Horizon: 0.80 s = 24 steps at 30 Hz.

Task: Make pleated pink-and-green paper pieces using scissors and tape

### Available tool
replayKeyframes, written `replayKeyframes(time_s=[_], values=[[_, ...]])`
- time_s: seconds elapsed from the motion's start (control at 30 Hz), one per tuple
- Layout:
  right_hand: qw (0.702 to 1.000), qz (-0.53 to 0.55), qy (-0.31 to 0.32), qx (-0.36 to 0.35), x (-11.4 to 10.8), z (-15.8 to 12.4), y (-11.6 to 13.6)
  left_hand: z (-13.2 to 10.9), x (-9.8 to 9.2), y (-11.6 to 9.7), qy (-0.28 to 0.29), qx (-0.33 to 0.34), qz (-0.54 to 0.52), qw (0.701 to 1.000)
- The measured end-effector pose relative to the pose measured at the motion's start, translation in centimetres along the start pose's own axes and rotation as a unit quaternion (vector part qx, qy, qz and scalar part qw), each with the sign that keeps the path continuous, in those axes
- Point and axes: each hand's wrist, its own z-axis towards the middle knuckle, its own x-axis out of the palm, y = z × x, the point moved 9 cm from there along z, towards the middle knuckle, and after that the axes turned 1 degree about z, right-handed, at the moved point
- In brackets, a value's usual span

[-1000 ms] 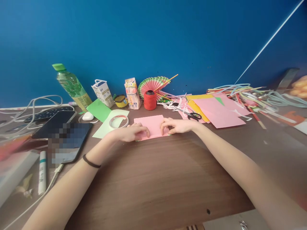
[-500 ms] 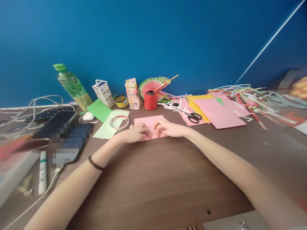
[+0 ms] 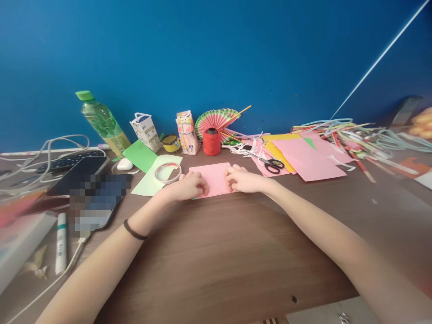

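Observation:
A pink sheet of paper lies on the brown tabletop in front of me, with a sliver of green showing at its lower left corner. My left hand is at the left edge of the sheet, its fingers curled and closed on the paper. On the opposite edge, my right hand has its bent fingers closed on the sheet too. The undersides of both grips are hidden. Just left of my left hand, a roll of tape lies on a pale green sheet.
Behind the paper stand a red thread spool, a pink carton and a folded paper fan. Scissors and pink sheets lie to the right. A bottle, a phone and a marker are at left.
My hands have moved apart over the pink paper. The right hand slid rightward to its right edge, and the left shifted slightly left, baring more of the middle.

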Motion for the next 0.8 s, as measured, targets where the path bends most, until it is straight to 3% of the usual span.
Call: replayKeyframes(time_s=[0.23,0.4,0.53,0.8], values=[[0.998,0.001,0.064,0.008,-0.3,-0.7,-0.7,-1.0,-1.1,0.1,0.002,0.017,0.021,1.000],[0.996,0.016,0.089,0.014,-0.3,-1.2,-0.5,-1.4,-0.7,-0.1,0.035,0.013,-0.014,0.999],[0.996,-0.006,0.085,0.004,-0.6,-1.5,-0.2,-1.4,-0.5,0.2,0.035,0.009,-0.010,0.999],[0.999,-0.023,0.032,0.012,-1.0,-1.1,-0.7,-1.3,-2.0,0.5,-0.029,0.010,0.041,0.999]])
